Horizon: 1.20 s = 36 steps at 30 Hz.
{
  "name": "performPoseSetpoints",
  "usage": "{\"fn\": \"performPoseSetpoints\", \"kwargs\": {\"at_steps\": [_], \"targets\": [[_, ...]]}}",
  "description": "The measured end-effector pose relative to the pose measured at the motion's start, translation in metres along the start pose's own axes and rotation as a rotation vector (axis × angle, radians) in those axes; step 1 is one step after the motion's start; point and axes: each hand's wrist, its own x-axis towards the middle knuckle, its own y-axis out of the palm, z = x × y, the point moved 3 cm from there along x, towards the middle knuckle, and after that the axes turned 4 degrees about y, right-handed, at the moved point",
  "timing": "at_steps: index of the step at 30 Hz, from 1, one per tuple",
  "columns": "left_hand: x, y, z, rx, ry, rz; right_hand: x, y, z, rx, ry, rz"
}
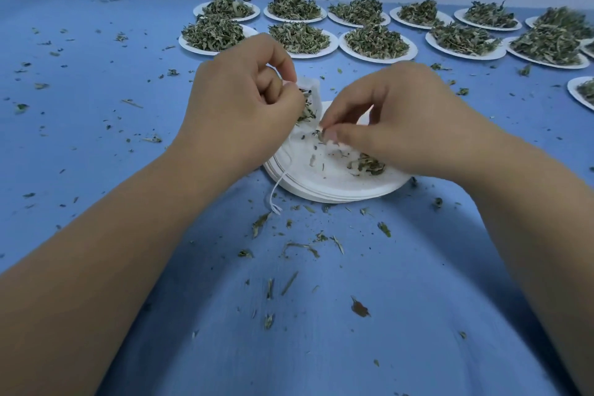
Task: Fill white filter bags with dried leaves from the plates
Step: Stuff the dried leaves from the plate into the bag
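Note:
My left hand point(244, 100) grips a white filter bag point(309, 98) by its top edge and holds it above a stack of white plates point(334, 185). Dried leaves show inside the bag's mouth. The bag's white drawstring point(279, 191) hangs down over the plate rim onto the cloth. My right hand point(395, 125) pinches a few dried leaves point(324, 135) between thumb and fingertips just right of the bag's opening. A small remnant of leaves point(368, 164) lies on the top plate under my right hand.
Several white plates heaped with dried leaves point(295, 37) stand in two rows at the back and right, one plate point(581, 92) at the right edge. Leaf crumbs point(302, 244) litter the blue cloth point(112, 112). A pale wall runs behind.

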Motion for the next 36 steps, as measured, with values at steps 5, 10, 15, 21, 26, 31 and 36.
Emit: {"fn": "performPoseSetpoints", "kwargs": {"at_steps": [5, 10, 15, 21, 26, 31, 36], "targets": [[-0.002, 0.003, 0.001, 0.043, 0.026, 0.014, 0.005, 0.01, -0.005, -0.177, 0.028, 0.118], [-0.003, 0.007, 0.004, 0.058, 0.016, 0.017, -0.009, 0.007, 0.0, -0.176, 0.009, 0.326], [-0.006, 0.019, 0.006, 0.16, 0.056, 0.099, -0.025, -0.01, 0.003, -0.165, -0.002, 0.357], [-0.006, 0.018, 0.01, 0.191, 0.071, 0.131, -0.042, -0.015, -0.005, -0.15, -0.055, 0.36], [-0.007, 0.02, 0.008, 0.21, 0.095, 0.123, -0.052, -0.013, -0.011, -0.185, -0.08, 0.4], [-0.009, 0.019, 0.008, 0.203, 0.089, 0.127, -0.064, -0.015, -0.005, -0.182, -0.186, 0.286], [-0.008, 0.019, 0.008, 0.201, 0.067, 0.125, -0.071, -0.01, 0.002, -0.219, -0.281, 0.118]]}}
